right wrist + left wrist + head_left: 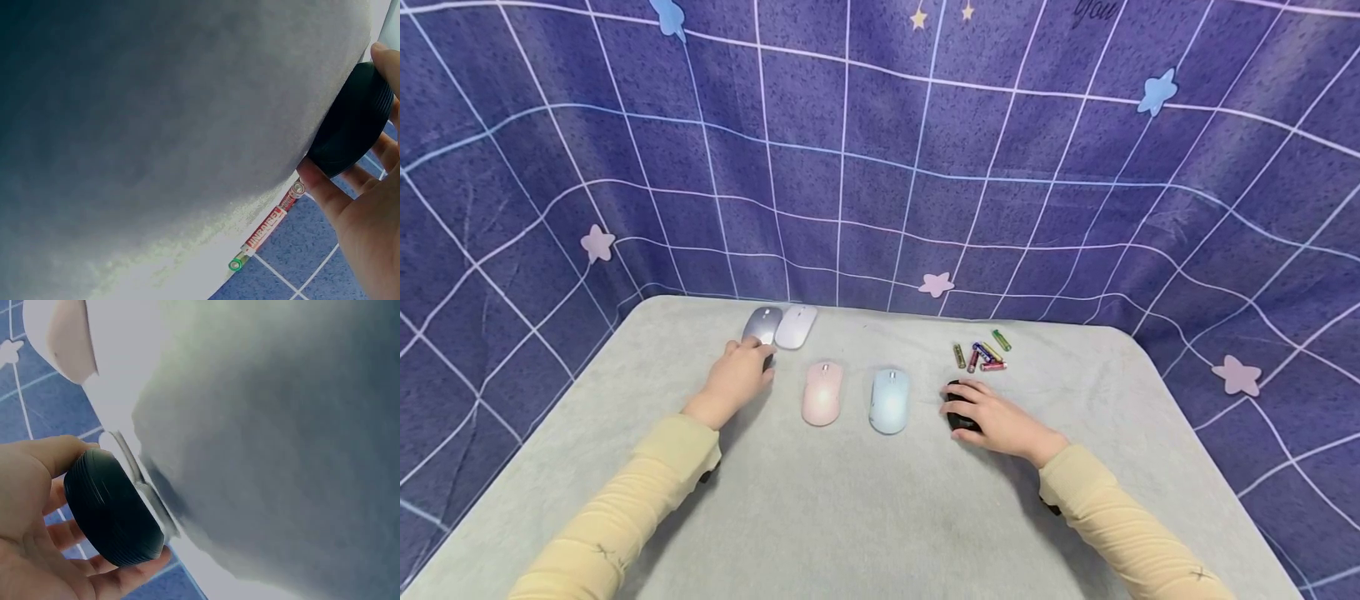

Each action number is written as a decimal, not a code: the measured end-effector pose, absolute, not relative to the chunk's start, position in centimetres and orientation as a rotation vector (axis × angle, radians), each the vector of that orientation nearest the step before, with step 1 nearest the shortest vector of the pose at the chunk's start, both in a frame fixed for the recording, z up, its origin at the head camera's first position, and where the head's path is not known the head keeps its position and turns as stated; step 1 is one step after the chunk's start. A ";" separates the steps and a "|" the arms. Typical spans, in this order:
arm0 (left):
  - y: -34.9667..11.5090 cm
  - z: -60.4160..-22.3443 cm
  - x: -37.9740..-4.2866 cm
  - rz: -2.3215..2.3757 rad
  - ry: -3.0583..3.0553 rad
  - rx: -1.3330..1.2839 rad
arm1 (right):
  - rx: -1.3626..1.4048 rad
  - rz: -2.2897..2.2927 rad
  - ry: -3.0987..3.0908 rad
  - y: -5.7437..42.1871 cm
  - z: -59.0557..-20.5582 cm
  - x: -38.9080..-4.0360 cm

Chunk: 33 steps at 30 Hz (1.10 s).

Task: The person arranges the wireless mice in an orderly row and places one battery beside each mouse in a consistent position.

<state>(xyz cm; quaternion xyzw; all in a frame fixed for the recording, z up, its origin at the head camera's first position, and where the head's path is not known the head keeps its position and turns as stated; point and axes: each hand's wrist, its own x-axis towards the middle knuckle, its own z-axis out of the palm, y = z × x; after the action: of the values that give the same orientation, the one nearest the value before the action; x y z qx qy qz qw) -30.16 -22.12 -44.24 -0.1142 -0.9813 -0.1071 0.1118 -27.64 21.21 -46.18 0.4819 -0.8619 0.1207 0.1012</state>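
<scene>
My left hand (733,379) grips a black computer mouse (112,509) by its sides, thumb on one flank and fingers on the other. In the head view that hand covers most of it. Just beyond lie a dark grey mouse (762,322) and a white mouse (797,326), side by side. On the right, my right hand (1000,421) holds another black mouse (959,415), with fingers and thumb around its ribbed sides. Several small batteries (993,366) are grouped beyond this mouse; a red one (265,230) shows near the thumb in the right wrist view.
Between the hands, a pink mouse (822,396) and a light blue mouse (889,404) lie apart on the grey cloth-covered table (850,517). A green battery (1002,340) lies at the back right of the battery group. Behind the table's far edge hangs a purple curtain (880,200).
</scene>
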 end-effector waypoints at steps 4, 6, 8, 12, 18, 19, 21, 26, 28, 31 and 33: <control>-21.5 -43.8 -29.7 -0.317 -2.855 -0.310 | 1.418 0.359 -2.562 21.2 -46.1 -27.6; -21.2 -43.5 -29.4 -0.316 -2.845 -0.303 | 1.416 0.360 -2.569 21.2 -46.1 -27.6; -20.9 -43.2 -29.1 -0.321 -2.843 -0.295 | 1.416 0.358 -2.573 21.2 -46.0 -27.6; -20.3 -42.6 -28.3 -0.320 -2.843 -0.274 | 1.419 0.351 -2.569 21.2 -46.1 -27.6; -19.6 -42.0 -27.3 -0.320 -2.825 -0.257 | 1.432 0.357 -2.546 21.1 -46.1 -27.7; -19.5 -41.9 -27.1 -0.321 -2.823 -0.258 | 1.433 0.358 -2.545 21.1 -46.1 -27.7; -19.3 -41.8 -26.8 -0.320 -2.821 -0.260 | 1.435 0.365 -2.544 21.1 -46.1 -27.7; -18.7 -41.6 -25.9 -0.332 -2.827 -0.261 | 1.434 0.368 -2.527 21.2 -46.2 -27.7; -18.4 -41.5 -25.5 -0.344 -2.822 -0.270 | 1.434 0.369 -2.522 21.2 -46.3 -27.8; -17.9 -41.4 -24.7 -0.352 -2.810 -0.287 | 1.428 0.363 -2.529 21.2 -46.4 -27.8; -17.6 -41.4 -24.2 -0.350 -2.805 -0.293 | 1.428 0.365 -2.540 21.3 -46.4 -27.8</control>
<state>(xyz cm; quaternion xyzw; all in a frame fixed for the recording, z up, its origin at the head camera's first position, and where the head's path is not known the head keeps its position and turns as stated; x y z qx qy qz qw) -24.25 -17.60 -41.35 -0.1019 -0.9760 -0.1216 0.1495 -27.83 21.25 -46.40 0.4837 -0.8604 0.1236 0.1024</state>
